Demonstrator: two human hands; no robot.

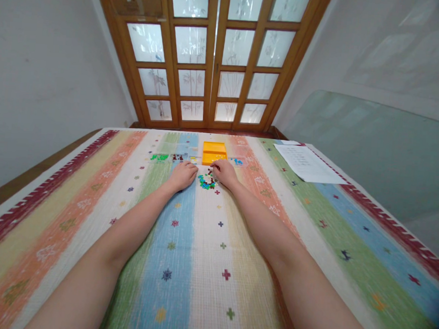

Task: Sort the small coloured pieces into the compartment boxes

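A small pile of green, blue, dark brown and pale pieces (pixel 206 182) lies on the striped tablecloth between my two hands. My left hand (pixel 184 175) rests on the cloth just left of it, palm down, fingers loosely bent and lying on the surface. At the pile's upper right edge is my right hand (pixel 224 173), its thumb and fingertips drawn together; whatever is between them is too small to make out. Directly behind the pile stands an open yellow case (pixel 215 148), its lid raised, with a few pale pieces inside.
Clear containers hold green pieces (pixel 160 157), dark brown pieces (pixel 177 157) and yellow pieces (pixel 194 159) left of the case. Blue pieces (pixel 237 162) sit to its right. A printed white sheet (pixel 306 163) lies at the far right. Wooden glazed doors (pixel 213 74) stand beyond the table.
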